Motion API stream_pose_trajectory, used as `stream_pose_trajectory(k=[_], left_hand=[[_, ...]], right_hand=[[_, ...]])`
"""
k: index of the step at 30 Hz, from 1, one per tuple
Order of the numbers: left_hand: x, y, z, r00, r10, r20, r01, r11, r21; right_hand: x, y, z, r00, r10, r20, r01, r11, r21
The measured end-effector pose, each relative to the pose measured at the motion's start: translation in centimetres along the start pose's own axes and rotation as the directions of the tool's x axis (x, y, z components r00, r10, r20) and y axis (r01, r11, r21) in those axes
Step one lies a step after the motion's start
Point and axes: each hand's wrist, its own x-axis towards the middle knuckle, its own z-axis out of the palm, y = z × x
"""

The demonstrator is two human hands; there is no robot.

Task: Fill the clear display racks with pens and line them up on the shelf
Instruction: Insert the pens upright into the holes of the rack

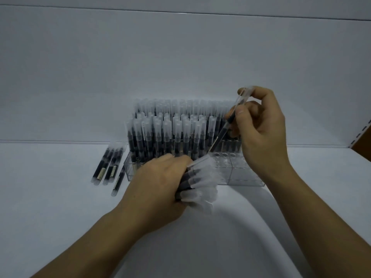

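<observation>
Your left hand (158, 189) is closed tight around a bunch of pens (197, 183). Their clear caps fan out to the right, and you can count about six caps, but they blur together. This hand sits low, just in front of the rack (241, 173).

Your right hand (259, 129) pinches one pen (227, 125) between thumb and fingers. The pen tilts, cap up, with its bottom end down at the rack's open holes on the right.

The one clear rack stands on the white shelf (60, 207), close to the back wall. Its left and back parts are packed with upright pens (170, 129), too many to count. The front right holes are bare.

About five more pens (109, 167) lie flat on the shelf, just left of the rack.
</observation>
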Motion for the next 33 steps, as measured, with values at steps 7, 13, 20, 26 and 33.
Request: stream_pose_trajectory(k=[7,13,20,26,33], left_hand=[[-0.3,0.6,0.9,0.975,0.096,0.200,-0.122,0.985,0.120],[-0.4,0.4,1.3,0.958,0.049,0.283,-0.092,0.986,0.140],[-0.2,0.8,1.4,0.965,-0.005,0.262,-0.042,0.984,0.174],[-0.4,0.9,1.6,0.968,-0.025,0.248,-0.032,0.975,0.221],[-0.5,0.8,1.9,0.975,0.000,0.222,-0.046,0.978,0.205]], right_hand=[[-0.6,0.6,0.4,0.992,-0.032,0.122,0.050,0.987,-0.152],[-0.5,1.0,0.2,0.986,-0.059,0.153,0.092,0.971,-0.220],[-0.4,1.9,0.1,0.984,-0.044,0.174,0.090,0.958,-0.272],[-0.6,2.3,0.6,0.977,-0.073,0.200,0.129,0.949,-0.289],[-0.8,3.1,1.4,0.950,-0.133,0.282,0.229,0.911,-0.344]])
